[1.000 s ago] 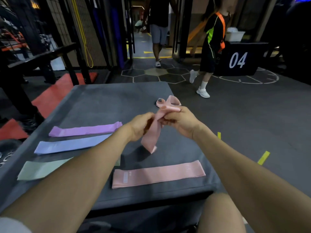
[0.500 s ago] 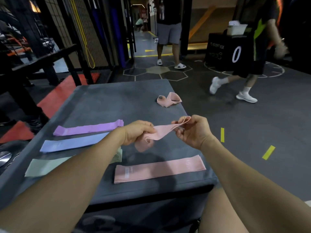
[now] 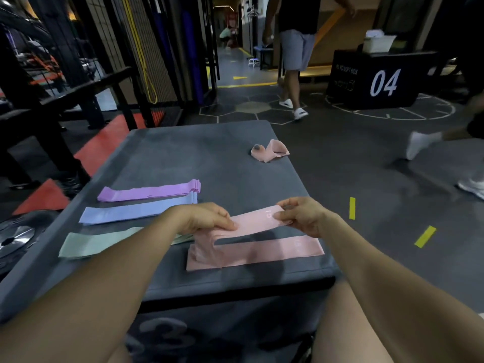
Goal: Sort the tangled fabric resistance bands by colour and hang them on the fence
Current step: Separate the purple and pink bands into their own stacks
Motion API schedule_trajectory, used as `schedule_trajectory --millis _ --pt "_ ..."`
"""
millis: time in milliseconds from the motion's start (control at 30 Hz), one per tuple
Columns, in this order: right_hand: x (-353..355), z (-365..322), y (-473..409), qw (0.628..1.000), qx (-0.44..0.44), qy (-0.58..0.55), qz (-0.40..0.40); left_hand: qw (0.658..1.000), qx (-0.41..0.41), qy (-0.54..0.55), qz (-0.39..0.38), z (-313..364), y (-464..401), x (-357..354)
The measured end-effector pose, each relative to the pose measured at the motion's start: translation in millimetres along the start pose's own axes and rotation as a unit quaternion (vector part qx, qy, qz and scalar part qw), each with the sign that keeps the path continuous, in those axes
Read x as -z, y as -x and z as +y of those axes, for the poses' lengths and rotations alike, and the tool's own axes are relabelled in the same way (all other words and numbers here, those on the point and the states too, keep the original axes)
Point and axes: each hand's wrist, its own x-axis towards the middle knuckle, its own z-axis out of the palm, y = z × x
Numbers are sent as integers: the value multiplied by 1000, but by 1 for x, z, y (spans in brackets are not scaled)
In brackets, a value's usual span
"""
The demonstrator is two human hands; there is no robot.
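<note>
My left hand (image 3: pixel 207 218) and my right hand (image 3: pixel 303 216) each pinch one end of a pink band (image 3: pixel 255 222), stretched flat just above the grey box top (image 3: pixel 209 153). Right below it a second pink band (image 3: pixel 262 254) lies flat near the front edge. To the left lie a purple band (image 3: pixel 149 192), a blue band (image 3: pixel 136 212) and a pale green band (image 3: pixel 99 243), side by side. A crumpled pink band (image 3: pixel 269 150) sits at the far right of the box top. A black mesh fence (image 3: pixel 65 48) stands at the back left.
A black box marked 04 (image 3: pixel 382 82) stands on the floor at the back right with a white tub on it. One person (image 3: pixel 296 48) walks at the back; another person's legs (image 3: pixel 432 142) pass on the right. A metal weight plate (image 3: pixel 13 239) lies at the left.
The held pink band went from twisted and hanging to pulled out straight and lowered over the flat pink band. The people behind have moved on, and the view has shifted.
</note>
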Motion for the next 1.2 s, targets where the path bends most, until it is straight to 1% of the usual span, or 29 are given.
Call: schedule_trajectory --millis 100,200,333,433,533,600,700,800,867,967,1133,1200 --pt "3 4 -2 999 -9 8 38 999 22 -19 -29 -11 2 0" --pt "11 8 -4 995 -9 -8 95 998 46 -42 -27 -22 4 2" --pt "23 14 -3 988 -20 -16 154 993 71 -91 32 -37 6 11" --pt "24 18 -2 987 -36 -33 156 990 81 -93 64 -45 5 15" --pt "28 24 -5 983 -38 -33 174 980 88 -132 119 -54 6 19" --pt "32 27 -5 982 -37 -28 183 979 85 -98 155 -59 7 22" --pt "36 29 -3 981 -54 -24 186 976 79 69 191 -62 7 21" --pt "31 29 3 980 -84 -29 179 951 66 197 229 -64 4 13" --pt "29 29 7 978 -91 -46 180 934 63 256 243 -67 1 8" --pt "30 32 10 975 -93 -56 194 919 70 295 253 -72 -1 0" --pt "41 43 -2 964 -88 46 249 908 82 315 264 -83 -8 -8" --pt "45 47 -7 956 -83 65 274 903 87 323 269 -86 -10 -12"
